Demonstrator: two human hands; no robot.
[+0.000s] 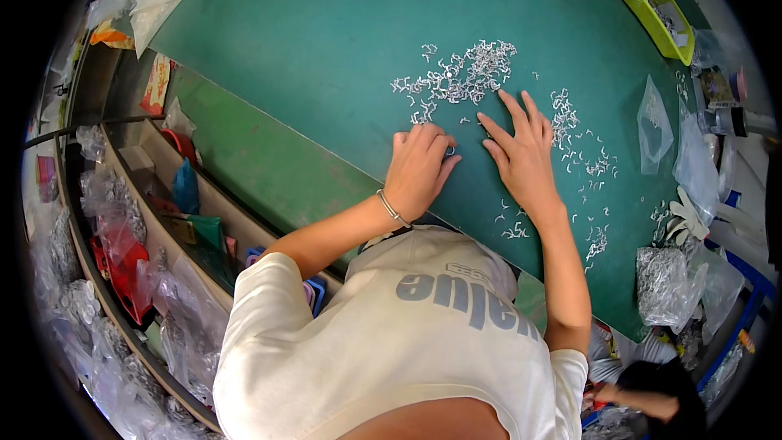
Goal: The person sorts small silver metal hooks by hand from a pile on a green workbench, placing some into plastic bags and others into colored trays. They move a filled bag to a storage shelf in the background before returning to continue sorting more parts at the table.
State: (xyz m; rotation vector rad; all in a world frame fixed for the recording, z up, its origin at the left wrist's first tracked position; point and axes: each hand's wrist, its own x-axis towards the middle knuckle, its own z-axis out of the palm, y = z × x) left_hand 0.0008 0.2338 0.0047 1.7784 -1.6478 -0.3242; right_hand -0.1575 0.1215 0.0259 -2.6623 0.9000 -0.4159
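On the green tabletop (pixel 342 41) lies a loose pile of small, shiny, bent metal pieces (pixel 481 69). My left hand (pixel 419 167) is just below the pile, its fingers curled and closed. A tiny dark, shiny thing (pixel 450 150) shows by its fingertips; I cannot tell what it is. To its right, my right hand (pixel 525 147) rests on the table with fingers spread, the fingertips at the pile's lower right edge. A second strip of metal pieces (pixel 564 118) is scattered beyond this hand. A few more pieces (pixel 516 231) lie left of my right forearm.
A yellow-green basket (pixel 652 12) stands at the far right. Clear bags (pixel 654 126), a white glove (pixel 687 217) and a bag packed with metal parts (pixel 661 285) line the right edge. Compartments (pixel 155 171) with bags are at left. Another person's arm (pixel 639 399) shows at lower right.
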